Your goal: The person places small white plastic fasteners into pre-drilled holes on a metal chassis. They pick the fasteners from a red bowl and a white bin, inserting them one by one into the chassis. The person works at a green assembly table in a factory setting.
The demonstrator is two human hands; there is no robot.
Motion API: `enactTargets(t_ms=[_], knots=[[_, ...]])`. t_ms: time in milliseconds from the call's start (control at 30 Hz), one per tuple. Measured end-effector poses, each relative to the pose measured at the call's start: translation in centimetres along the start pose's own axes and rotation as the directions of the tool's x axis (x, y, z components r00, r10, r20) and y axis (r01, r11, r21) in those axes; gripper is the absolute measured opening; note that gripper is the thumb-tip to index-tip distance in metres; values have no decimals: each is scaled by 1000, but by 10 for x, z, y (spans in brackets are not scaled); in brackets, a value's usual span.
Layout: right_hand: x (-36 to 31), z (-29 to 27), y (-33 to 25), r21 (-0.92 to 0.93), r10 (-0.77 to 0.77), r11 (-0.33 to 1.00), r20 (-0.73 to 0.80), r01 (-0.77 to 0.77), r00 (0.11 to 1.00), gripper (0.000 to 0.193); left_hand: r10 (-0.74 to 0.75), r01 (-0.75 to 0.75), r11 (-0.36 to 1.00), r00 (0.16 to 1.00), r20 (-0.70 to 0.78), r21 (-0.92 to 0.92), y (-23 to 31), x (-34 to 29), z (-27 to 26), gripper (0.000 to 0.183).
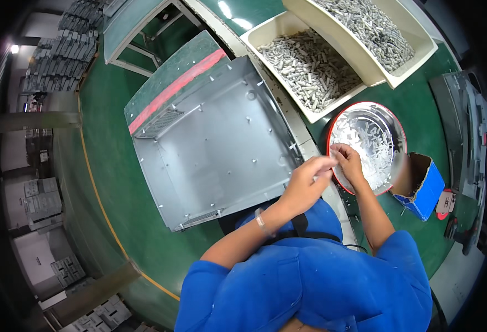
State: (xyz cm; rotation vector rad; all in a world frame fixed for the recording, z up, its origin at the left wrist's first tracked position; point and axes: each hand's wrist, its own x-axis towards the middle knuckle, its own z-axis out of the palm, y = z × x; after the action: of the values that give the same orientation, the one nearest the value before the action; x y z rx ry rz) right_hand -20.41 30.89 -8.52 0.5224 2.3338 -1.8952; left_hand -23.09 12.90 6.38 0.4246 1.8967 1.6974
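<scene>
My left hand, with a band round its wrist, is closed in a pinch at the left rim of a round steel basin. Close beside it, my right hand also pinches, its fingertips over the basin's near left part. Whatever sits between the fingers is too small to make out. Loose white strip-like pieces lie in the red-rimmed basin. To the left rests a large grey metal casing, its inner side up, with several small studs standing on it and a perforated patch at two edges.
Two cream bins hold many small greyish cylinders; the upper bin overlaps the lower bin. A blue open carton stands right of the basin. Under the casing's far edge is a green board with a red stripe. A table stands beyond.
</scene>
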Motion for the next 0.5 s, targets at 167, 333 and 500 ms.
enactTargets(t_ms=[167, 333, 500], knots=[[-1, -7, -9, -226, -13, 974, -19, 8, 1000, 16, -63, 36, 995, 946, -318, -88, -17, -57, -49, 17], [0, -11, -43, -439, 73, 897, 27, -54, 997, 21, -139, 17, 978, 800, -584, -209, -32, -96, -83, 15], [4, -20, -30, -529, 46, 849, 54, -10, 997, 25, -60, 56, 998, 637, -769, -32, -46, -127, -116, 15]])
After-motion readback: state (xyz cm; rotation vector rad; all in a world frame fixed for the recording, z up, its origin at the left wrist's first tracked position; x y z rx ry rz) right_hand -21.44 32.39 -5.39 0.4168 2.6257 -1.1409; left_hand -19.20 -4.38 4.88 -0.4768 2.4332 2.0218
